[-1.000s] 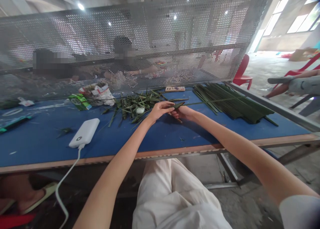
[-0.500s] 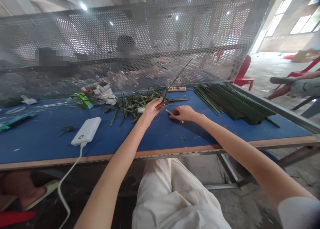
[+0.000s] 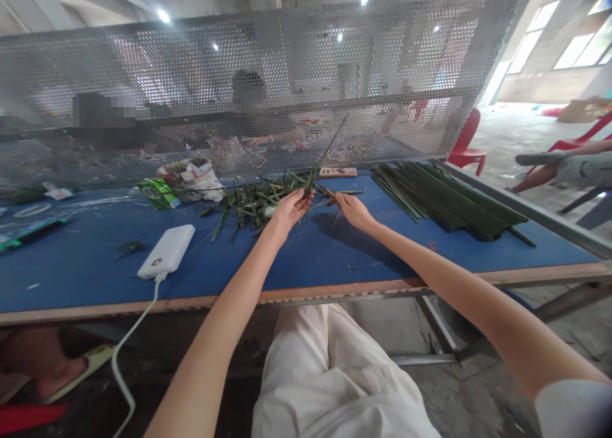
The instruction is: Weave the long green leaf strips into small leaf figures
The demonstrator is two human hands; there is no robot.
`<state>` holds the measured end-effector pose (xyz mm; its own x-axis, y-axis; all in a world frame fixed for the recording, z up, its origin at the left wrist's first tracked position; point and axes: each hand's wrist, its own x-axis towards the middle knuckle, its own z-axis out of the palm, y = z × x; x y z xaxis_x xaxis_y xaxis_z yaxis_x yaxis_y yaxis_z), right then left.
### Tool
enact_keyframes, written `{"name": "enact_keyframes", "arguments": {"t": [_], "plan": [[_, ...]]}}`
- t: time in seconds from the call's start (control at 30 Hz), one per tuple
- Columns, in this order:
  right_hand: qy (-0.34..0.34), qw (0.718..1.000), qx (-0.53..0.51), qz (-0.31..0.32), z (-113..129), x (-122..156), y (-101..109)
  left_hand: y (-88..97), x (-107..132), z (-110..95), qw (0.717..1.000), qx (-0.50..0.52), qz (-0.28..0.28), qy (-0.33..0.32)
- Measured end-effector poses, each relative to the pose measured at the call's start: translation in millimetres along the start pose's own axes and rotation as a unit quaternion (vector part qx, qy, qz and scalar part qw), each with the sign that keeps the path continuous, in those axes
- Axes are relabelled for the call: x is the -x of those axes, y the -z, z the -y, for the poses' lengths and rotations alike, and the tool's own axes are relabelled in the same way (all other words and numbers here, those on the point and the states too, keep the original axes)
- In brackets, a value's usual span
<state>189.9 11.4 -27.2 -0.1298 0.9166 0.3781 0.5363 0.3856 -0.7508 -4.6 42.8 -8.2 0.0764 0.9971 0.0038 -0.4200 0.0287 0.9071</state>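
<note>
My left hand (image 3: 292, 207) is closed around a folded green leaf piece (image 3: 310, 182), whose long thin stem slants up to the right in front of the mesh. Just to the right, my right hand (image 3: 352, 210) pinches a slim light-brown tool (image 3: 331, 196) above the table. The tool's tip points toward the leaf piece; its exact kind is too small to make out. Behind and left of my left hand lies a tangled heap of leaf scraps (image 3: 253, 199).
Long flat green leaves (image 3: 449, 199) lie stacked on the blue table (image 3: 296, 266) at right. A white power bank (image 3: 167, 252) with a cable, a green box (image 3: 160, 192) and a pale patterned strip (image 3: 338, 171) are also there. A perforated metal screen (image 3: 306, 74) stands behind; people sit beyond it.
My right hand has lifted the slim tool from the tabletop and brought it up toward the leaf piece. My left hand has barely moved; the leaf's stem has tilted slightly.
</note>
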Motion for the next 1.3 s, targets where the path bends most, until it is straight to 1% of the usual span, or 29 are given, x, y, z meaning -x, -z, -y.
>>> {"name": "enact_keyframes", "arguments": {"t": [0.03,0.1,0.17,0.2,0.33,0.4,0.5,0.6,0.73,0.87,1.0,1.1,1.2,1.3], "plan": [[0.012,1.000,0.000,0.001,1.4,0.6,-0.3,1.0,-1.8,0.5,1.000,-0.003,-0.006,0.002],[0.060,0.998,0.000,-0.001,3.8,1.3,-1.1,3.2,-5.5,2.0,1.000,-0.017,-0.014,0.003],[0.103,0.995,-0.002,-0.010,5.1,1.8,-2.0,5.4,-8.2,3.6,0.999,-0.034,-0.015,-0.004],[0.114,0.993,0.000,-0.013,5.4,2.1,-2.4,6.2,-8.9,4.4,0.999,-0.040,-0.013,-0.008],[0.095,0.995,0.018,0.011,6.3,5.0,-2.9,7.0,-7.9,7.0,0.998,-0.051,-0.004,-0.020],[0.099,0.995,0.018,0.021,7.3,6.5,-2.8,5.7,-6.0,7.4,0.999,-0.047,-0.006,-0.022],[0.116,0.993,0.015,0.018,8.9,7.9,-2.9,3.0,-3.1,7.0,0.999,-0.036,-0.017,-0.021],[0.115,0.993,0.022,0.019,9.9,8.4,-3.0,1.0,-1.2,6.7,0.999,-0.028,-0.020,-0.027],[0.111,0.993,0.026,0.021,10.8,8.8,-2.4,-0.3,0.1,7.9,0.998,-0.036,-0.010,-0.042],[0.107,0.994,0.032,0.018,11.1,9.3,-1.2,-2.5,2.4,7.3,0.995,-0.071,0.011,-0.062],[0.103,0.992,0.076,0.001,12.0,10.6,-0.4,-5.6,7.0,3.4,0.992,-0.105,0.031,-0.066],[0.103,0.987,0.125,-0.012,13.9,12.5,0.2,-7.3,9.6,1.2,0.993,-0.092,0.041,-0.055],[0.112,0.979,0.167,-0.026,15.1,14.3,0.9,-8.0,10.0,0.5,0.996,-0.073,0.036,-0.046],[0.121,0.975,0.181,-0.036,15.2,15.0,0.9,-8.1,9.3,0.0,0.997,-0.066,0.027,-0.042]]}}
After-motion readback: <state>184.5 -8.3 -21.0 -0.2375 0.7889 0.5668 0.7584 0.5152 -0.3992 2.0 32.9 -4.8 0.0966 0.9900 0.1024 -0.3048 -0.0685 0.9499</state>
